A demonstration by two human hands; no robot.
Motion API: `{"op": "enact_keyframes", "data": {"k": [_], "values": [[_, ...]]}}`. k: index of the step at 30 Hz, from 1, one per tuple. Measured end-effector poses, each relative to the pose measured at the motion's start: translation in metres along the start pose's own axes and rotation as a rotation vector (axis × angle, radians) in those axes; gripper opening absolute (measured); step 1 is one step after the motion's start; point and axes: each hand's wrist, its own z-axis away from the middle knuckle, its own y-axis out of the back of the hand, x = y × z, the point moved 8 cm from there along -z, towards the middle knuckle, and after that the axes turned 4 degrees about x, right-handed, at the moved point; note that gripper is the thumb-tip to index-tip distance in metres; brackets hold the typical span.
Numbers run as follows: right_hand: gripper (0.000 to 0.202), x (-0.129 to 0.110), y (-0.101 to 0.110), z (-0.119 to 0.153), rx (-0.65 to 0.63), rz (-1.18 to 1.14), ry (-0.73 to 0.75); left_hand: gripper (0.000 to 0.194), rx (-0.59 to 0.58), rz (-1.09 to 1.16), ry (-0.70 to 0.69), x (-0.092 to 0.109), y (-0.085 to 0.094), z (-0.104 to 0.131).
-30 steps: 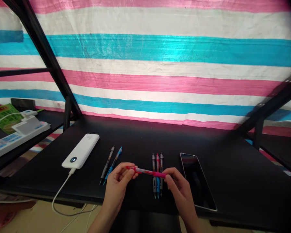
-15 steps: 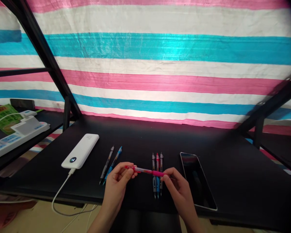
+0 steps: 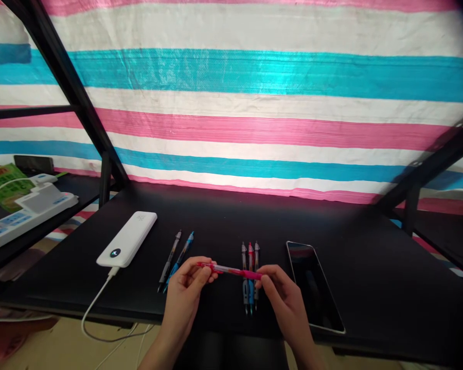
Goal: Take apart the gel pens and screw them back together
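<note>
A pink pen (image 3: 231, 270) with a clear barrel is held level above the black table (image 3: 216, 210), one end in each hand. My left hand (image 3: 189, 285) pinches its clip end, while my right hand (image 3: 283, 295) grips the pink rubber end between thumb and fingers. Below the pen three pens lie side by side: a grey pen (image 3: 244, 290), a pen with a red top and blue grip (image 3: 250, 293), and another grey pen (image 3: 256, 252). Left of my left hand lie a grey pen (image 3: 170, 262) and a blue pen (image 3: 184, 252), the latter partly hidden by the hand.
A white power bank (image 3: 129, 239) with a plugged-in cable (image 3: 92, 303) lies on the left. On the right, near my right hand, is a phone (image 3: 315, 288). A power strip (image 3: 31, 216) rests on the shelf at far left. Black metal frame bars (image 3: 65, 77) slope up beside the striped sheet (image 3: 254, 72).
Almost nothing differs. The whole view has shifted very slightly, and both hands keep hold of the pink pen in the same pose.
</note>
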Motion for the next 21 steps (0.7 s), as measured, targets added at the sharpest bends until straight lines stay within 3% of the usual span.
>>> {"op": "enact_keyframes", "data": {"k": [4,13,21], "values": [[0.027,-0.001,0.001,0.000,0.008,-0.035,0.005,0.027,0.005,0.002,0.000,0.000,0.000,0.000],[0.012,0.024,0.022,0.005,0.194,-0.370,-0.042,0.024,-0.001,0.056,0.009,-0.003,0.003,-0.001],[0.009,0.016,0.028,0.003,0.296,-0.562,-0.019,0.026,0.044,0.099,0.025,-0.002,0.005,0.001]]}}
